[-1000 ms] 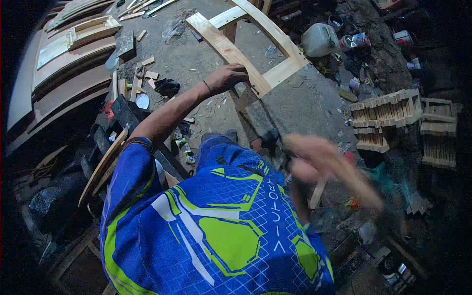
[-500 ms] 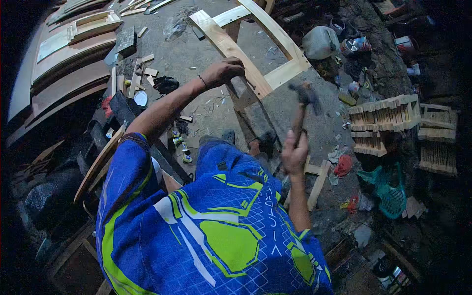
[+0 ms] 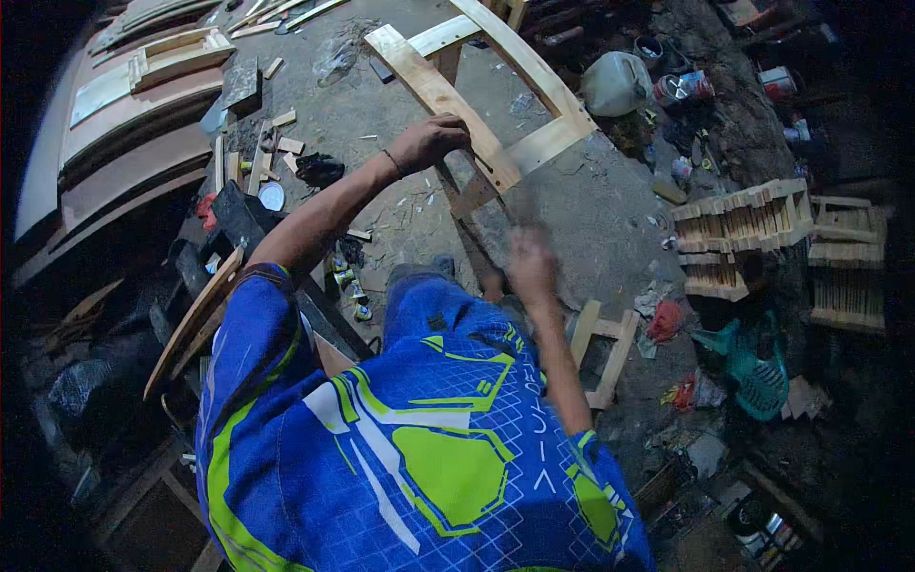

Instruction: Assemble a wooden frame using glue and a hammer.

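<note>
A pale wooden frame lies ahead of me, its near corner close to both hands. My left hand is closed at the frame's left rail, knuckles up, on a thin dark rod that slants down toward the corner. What lies inside the fist is hidden. My right hand is closed around a hammer, just short of that corner. Motion smears both the hand and the hammer, so whether the head touches anything cannot be made out. A dark bar and a wooden support run below the corner.
Several wooden boards lean at the left. Bundled slatted wood pieces stand at the right, near a teal plastic basket. A whitish jug sits beyond the frame. A small wooden frame lies by my right forearm; offcuts litter the floor.
My right hand has swung the hammer forward and left, from beside the frame to its near corner. The left hand has stayed almost in place.
</note>
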`<state>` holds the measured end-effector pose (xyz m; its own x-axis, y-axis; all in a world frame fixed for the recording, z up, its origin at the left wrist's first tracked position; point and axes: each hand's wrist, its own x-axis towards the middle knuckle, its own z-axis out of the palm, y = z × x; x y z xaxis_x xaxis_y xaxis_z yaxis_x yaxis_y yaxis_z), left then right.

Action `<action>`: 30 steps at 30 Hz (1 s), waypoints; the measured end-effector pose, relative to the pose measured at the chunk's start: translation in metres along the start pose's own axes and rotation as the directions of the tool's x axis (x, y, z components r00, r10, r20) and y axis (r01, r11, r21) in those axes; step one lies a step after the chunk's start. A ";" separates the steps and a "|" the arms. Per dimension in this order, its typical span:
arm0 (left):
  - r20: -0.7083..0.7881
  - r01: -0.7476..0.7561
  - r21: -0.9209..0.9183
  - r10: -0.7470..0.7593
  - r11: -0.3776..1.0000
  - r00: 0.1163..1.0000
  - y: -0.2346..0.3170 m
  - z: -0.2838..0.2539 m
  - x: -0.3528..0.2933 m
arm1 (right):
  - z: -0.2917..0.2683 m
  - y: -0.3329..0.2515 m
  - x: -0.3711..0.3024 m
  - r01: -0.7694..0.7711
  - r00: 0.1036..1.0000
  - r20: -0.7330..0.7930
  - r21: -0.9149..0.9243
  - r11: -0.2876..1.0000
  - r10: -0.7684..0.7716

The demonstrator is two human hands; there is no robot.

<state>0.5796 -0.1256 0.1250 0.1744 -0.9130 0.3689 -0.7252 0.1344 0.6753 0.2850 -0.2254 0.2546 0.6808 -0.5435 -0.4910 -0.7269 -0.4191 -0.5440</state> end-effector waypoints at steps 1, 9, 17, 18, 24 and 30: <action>0.060 -0.006 -0.001 0.006 1.000 0.998 -0.003 -0.004 0.001 | 0.035 0.019 0.007 0.078 0.980 -0.182 0.001 0.997 -0.077; -0.018 0.033 -0.008 -0.033 0.999 0.999 -0.002 0.000 -0.006 | -0.083 0.055 -0.011 0.555 0.730 -0.650 0.385 0.737 -0.210; 0.005 0.029 0.029 -0.029 0.999 1.000 -0.001 -0.001 -0.011 | -0.186 -0.034 -0.100 0.949 -0.287 -0.922 -0.310 0.052 -0.258; 0.006 0.018 0.012 -0.018 1.000 1.000 0.000 -0.002 -0.013 | -0.137 -0.021 -0.077 0.928 0.063 -0.922 -0.086 0.361 -0.382; 0.036 -0.032 0.062 0.030 0.998 0.999 -0.009 -0.019 -0.009 | 0.063 0.110 -0.010 0.269 0.900 -0.311 -0.153 0.951 -0.305; 0.098 0.043 0.479 -0.102 0.877 0.990 0.045 -0.021 -0.004 | 0.004 0.135 -0.010 0.274 0.926 -0.312 0.174 0.946 -0.211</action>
<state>0.5599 -0.1079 0.1673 0.1815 -0.9551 0.2341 -0.9473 -0.1059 0.3024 0.1806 -0.2734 0.1829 0.7563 -0.6416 -0.1280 -0.4854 -0.4192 -0.7672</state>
